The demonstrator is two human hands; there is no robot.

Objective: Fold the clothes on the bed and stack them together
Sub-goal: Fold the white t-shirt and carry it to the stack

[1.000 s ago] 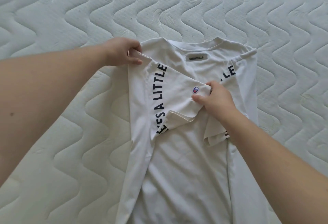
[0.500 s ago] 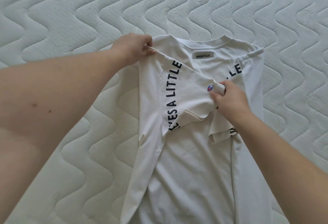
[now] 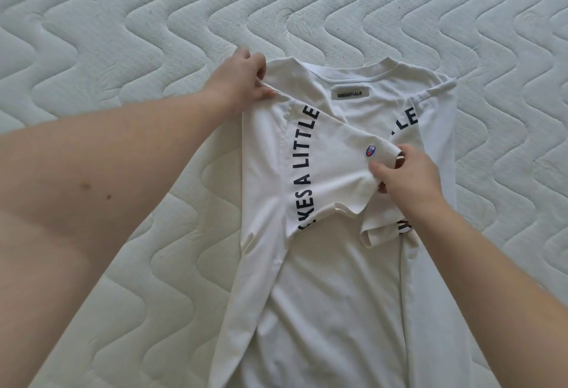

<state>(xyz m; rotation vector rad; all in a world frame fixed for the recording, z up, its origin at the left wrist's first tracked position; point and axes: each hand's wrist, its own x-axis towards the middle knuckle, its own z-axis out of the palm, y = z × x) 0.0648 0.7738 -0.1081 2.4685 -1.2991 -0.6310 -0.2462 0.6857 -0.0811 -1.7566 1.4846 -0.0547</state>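
A white T-shirt (image 3: 325, 280) with black lettering lies on the mattress, collar away from me, both sides folded inward. My left hand (image 3: 242, 77) pinches the folded edge at the shirt's left shoulder. My right hand (image 3: 405, 175) grips the end of the left sleeve (image 3: 338, 166), which lies across the chest beside a small round logo. The right sleeve (image 3: 381, 227) pokes out from under it. A grey neck label (image 3: 349, 94) shows inside the collar.
The quilted white mattress (image 3: 123, 34) with a wavy stitch pattern surrounds the shirt on all sides. No other clothes are in view.
Both hands keep their hold on the shirt. The left shoulder edge has been drawn slightly up and outward; the view has shifted a little so the shirt sits further right.
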